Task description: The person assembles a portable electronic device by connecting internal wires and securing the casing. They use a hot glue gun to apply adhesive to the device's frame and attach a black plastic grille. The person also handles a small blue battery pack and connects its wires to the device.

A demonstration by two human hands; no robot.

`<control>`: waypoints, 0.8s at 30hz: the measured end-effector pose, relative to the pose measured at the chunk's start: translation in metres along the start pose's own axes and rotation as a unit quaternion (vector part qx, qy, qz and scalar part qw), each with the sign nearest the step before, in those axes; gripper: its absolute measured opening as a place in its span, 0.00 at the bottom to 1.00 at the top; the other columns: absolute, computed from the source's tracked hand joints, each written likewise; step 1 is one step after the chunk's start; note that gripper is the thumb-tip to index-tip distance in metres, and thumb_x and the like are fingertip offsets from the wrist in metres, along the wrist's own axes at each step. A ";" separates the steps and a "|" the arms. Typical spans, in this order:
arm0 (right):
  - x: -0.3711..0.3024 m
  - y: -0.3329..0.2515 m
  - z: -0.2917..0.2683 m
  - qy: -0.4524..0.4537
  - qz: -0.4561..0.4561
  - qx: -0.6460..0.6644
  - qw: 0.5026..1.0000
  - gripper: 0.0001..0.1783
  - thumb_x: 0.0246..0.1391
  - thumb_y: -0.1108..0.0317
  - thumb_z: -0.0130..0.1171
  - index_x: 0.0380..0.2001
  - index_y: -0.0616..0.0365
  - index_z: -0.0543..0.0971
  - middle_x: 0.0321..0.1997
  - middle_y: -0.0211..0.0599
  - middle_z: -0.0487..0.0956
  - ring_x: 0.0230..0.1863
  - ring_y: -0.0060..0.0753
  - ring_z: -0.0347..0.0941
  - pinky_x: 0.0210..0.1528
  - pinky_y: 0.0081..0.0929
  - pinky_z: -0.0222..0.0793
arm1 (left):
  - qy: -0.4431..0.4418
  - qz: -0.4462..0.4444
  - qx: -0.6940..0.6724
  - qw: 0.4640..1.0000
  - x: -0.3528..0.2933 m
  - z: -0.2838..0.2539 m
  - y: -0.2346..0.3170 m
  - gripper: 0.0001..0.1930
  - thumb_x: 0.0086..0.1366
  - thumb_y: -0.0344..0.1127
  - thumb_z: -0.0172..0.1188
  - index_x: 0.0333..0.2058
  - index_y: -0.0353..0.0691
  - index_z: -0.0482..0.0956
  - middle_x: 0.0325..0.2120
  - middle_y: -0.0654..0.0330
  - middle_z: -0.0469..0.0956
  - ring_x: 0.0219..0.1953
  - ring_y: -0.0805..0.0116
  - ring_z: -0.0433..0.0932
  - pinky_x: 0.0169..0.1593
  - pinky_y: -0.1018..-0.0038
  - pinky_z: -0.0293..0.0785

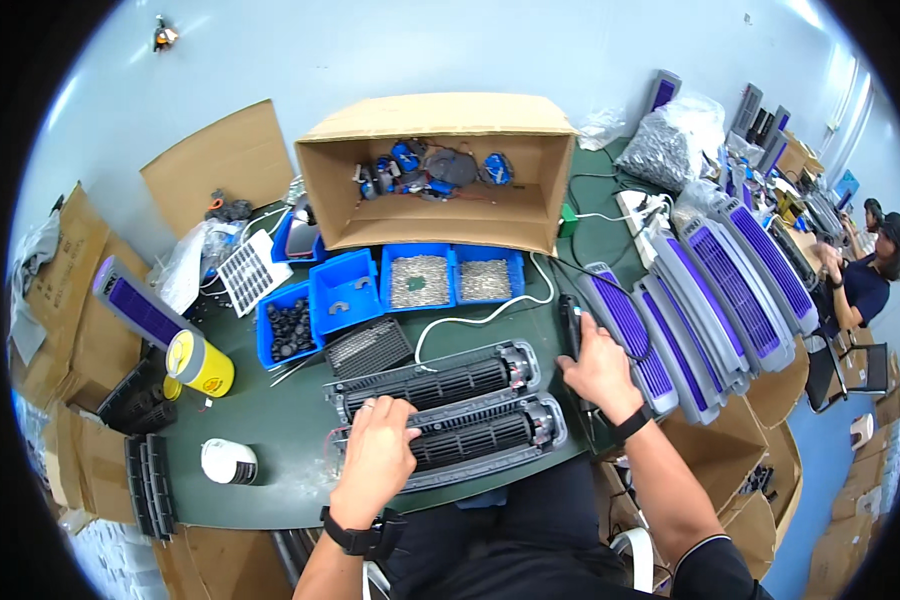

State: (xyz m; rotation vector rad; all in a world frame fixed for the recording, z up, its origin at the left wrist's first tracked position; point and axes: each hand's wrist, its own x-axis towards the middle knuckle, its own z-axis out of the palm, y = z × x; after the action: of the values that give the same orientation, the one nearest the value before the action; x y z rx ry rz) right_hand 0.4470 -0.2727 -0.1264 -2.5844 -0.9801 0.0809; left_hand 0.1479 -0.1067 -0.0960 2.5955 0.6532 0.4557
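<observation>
Two long grey fan housings (435, 385) with black ribbed rollers lie side by side in front of me, open side up. My left hand (378, 445) is closed over the left end of the nearer housing (485, 440), its fingers curled on the edge between the two. Whether a small part sits under those fingers is hidden. To the right of the housings, my right hand (602, 368) is wrapped round a dark electric screwdriver (570, 325), which lies lengthwise with a cable at its far end.
Blue bins (345, 290) hold screws and small black parts beyond the housings. Behind them an open cardboard box (435, 225) holds motors. Purple-grey covers (705, 290) lean in rows at right. A yellow tub (200, 363) and white jar (228, 461) stand left. Other people (875, 265) sit far right.
</observation>
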 end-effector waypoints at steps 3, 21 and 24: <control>0.012 0.006 -0.013 -0.065 0.015 0.083 0.994 0.47 0.46 0.62 0.73 0.66 0.77 0.67 0.51 0.75 0.81 0.53 0.68 0.82 0.56 0.49 0.78 | 0.002 -0.011 0.002 1.000 -0.006 -0.003 -0.002 0.10 0.61 0.23 0.66 0.42 0.35 0.80 0.41 0.47 0.78 0.48 0.42 0.75 0.56 0.53 0.70; 0.062 -0.259 -0.051 -0.160 -0.233 0.656 0.700 0.12 0.60 0.69 0.70 0.44 0.57 0.78 0.34 0.33 0.79 0.35 0.29 0.79 0.46 0.31 0.75 | 0.048 -0.018 -0.027 0.998 -0.004 0.013 -0.008 0.15 0.57 0.22 0.64 0.45 0.34 0.79 0.39 0.52 0.76 0.44 0.51 0.74 0.50 0.59 0.68; 0.064 -0.295 -0.015 -0.214 -0.230 0.651 0.691 0.13 0.58 0.68 0.73 0.43 0.57 0.80 0.35 0.32 0.81 0.37 0.28 0.79 0.46 0.30 0.75 | 0.050 -0.035 -0.050 0.997 -0.005 0.012 -0.008 0.18 0.55 0.21 0.63 0.46 0.34 0.79 0.39 0.52 0.76 0.45 0.52 0.74 0.51 0.60 0.68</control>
State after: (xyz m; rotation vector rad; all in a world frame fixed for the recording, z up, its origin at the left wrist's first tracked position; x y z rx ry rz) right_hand 0.3129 -0.0332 -0.0005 -0.9655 -1.0713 0.9056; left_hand 0.1457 -0.1065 -0.1116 2.4611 0.7323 0.5841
